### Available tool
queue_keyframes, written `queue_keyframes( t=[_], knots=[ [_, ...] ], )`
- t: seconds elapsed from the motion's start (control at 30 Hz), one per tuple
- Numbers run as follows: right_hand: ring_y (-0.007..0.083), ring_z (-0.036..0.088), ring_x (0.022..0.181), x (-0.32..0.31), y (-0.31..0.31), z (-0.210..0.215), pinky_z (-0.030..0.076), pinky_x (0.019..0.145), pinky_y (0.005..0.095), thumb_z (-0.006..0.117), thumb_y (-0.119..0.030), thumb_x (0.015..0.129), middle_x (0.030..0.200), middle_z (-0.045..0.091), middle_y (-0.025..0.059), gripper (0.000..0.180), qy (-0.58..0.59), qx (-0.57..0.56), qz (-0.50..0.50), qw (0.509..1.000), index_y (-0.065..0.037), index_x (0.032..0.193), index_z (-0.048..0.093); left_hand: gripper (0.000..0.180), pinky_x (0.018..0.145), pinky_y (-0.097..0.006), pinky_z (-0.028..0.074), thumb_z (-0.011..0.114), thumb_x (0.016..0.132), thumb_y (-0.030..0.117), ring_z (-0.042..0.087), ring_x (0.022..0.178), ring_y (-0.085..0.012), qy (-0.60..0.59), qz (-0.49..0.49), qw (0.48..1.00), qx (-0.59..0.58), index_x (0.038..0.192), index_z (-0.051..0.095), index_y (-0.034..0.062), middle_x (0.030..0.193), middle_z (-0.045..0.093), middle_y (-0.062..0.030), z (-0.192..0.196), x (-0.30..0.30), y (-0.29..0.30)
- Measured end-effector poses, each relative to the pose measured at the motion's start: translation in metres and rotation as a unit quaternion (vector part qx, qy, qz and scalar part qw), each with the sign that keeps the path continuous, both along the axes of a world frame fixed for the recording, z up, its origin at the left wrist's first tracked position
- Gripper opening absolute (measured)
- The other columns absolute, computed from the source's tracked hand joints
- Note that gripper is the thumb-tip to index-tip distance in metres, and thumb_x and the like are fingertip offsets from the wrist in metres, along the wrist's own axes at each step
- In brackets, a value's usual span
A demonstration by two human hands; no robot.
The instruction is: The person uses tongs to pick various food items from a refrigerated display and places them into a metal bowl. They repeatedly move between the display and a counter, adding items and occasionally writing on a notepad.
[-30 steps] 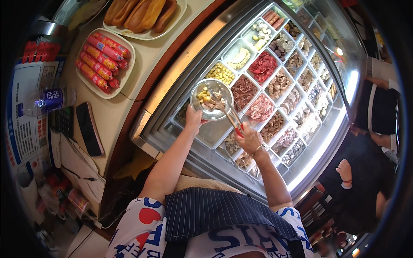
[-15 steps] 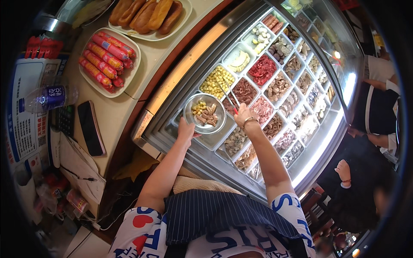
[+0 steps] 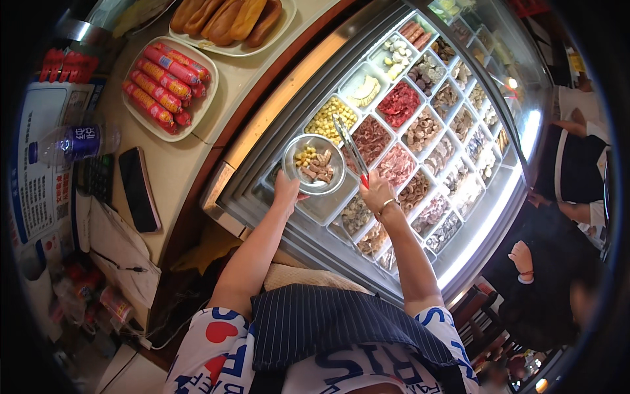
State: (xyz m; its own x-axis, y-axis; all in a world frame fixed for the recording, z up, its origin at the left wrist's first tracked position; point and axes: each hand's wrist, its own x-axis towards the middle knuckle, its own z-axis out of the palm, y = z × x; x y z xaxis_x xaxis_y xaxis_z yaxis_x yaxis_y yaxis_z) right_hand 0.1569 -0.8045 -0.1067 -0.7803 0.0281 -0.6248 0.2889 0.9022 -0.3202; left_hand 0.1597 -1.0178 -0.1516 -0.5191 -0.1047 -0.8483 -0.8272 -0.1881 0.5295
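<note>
My left hand [image 3: 287, 192] grips a round metal bowl [image 3: 335, 152] by its near left side, over the front edge of the chilled display case [image 3: 266, 146]. Yellow chunks [image 3: 305, 156] and brownish-pink pieces [image 3: 318, 169] lie in the bowl. My right hand [image 3: 378, 192] is closed around red-handled metal tongs [image 3: 353, 152]. Their tips point away from me, over the edge of a tray of yellow cut corn-like pieces [image 3: 325, 123]. Nothing can be made out between the tips. Dark red sliced meat [image 3: 369, 140] fills the tray beside the tongs.
Several more trays hold meats, bright red slices [image 3: 398, 104] among them, behind curved glass [image 3: 508, 108]. On the left counter are a plate of red-wrapped sausages [image 3: 209, 82], a plate of brown fried sticks [image 3: 287, 26], a phone [image 3: 139, 190] and a plastic bottle [image 3: 79, 141]. A person [image 3: 574, 164] stands right.
The tongs have swung upward and their arms have come closer together. My right hand has shifted slightly down and nearer to me. The bowl stays almost in place, tilted a little differently.
</note>
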Motion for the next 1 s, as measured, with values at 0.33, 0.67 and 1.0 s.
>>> queue_keyframes(
  t=[0.33, 0.67, 1.0],
  knots=[
    [0.0408, 0.056, 0.074, 0.053, -0.01, 0.072, 0.043, 0.067, 0.0462, 0.052, -0.031, 0.074, 0.076, 0.057, 0.0257, 0.035, -0.041, -0.051, 0.01, 0.998, -0.002, 0.09, 0.043, 0.048, 0.057, -0.036, 0.055, 0.038, 0.07, -0.005, 0.058, 0.081, -0.0243, 0.053, -0.017, 0.997, 0.048, 0.116, 0.032, 0.0085, 0.106, 0.047, -0.0129, 0.007, -0.002, 0.008],
    [0.0386, 0.056, 0.068, 0.124, 0.02, 0.089, 0.043, 0.062, 0.0432, 0.054, -0.028, 0.075, 0.072, 0.056, 0.0247, 0.032, 0.045, -0.118, -0.175, 0.976, 0.001, 0.087, 0.045, 0.045, 0.054, -0.032, 0.054, 0.038, 0.071, -0.005, 0.059, 0.075, -0.0221, 0.083, -0.114, 0.988, 0.056, 0.114, 0.035, 0.0078, 0.101, 0.05, -0.011, 0.053, 0.016, 0.025],
    [0.0348, 0.056, 0.068, 0.179, 0.024, 0.108, 0.043, 0.064, 0.0405, 0.056, -0.032, 0.073, 0.074, 0.056, 0.0206, 0.036, -0.001, -0.164, -0.221, 0.961, -0.001, 0.087, 0.044, 0.04, 0.049, -0.03, 0.055, 0.041, 0.073, -0.002, 0.061, 0.072, -0.0191, 0.131, -0.215, 0.965, 0.071, 0.112, 0.037, 0.0054, 0.095, 0.054, -0.0108, 0.066, 0.059, 0.04]
  ],
)
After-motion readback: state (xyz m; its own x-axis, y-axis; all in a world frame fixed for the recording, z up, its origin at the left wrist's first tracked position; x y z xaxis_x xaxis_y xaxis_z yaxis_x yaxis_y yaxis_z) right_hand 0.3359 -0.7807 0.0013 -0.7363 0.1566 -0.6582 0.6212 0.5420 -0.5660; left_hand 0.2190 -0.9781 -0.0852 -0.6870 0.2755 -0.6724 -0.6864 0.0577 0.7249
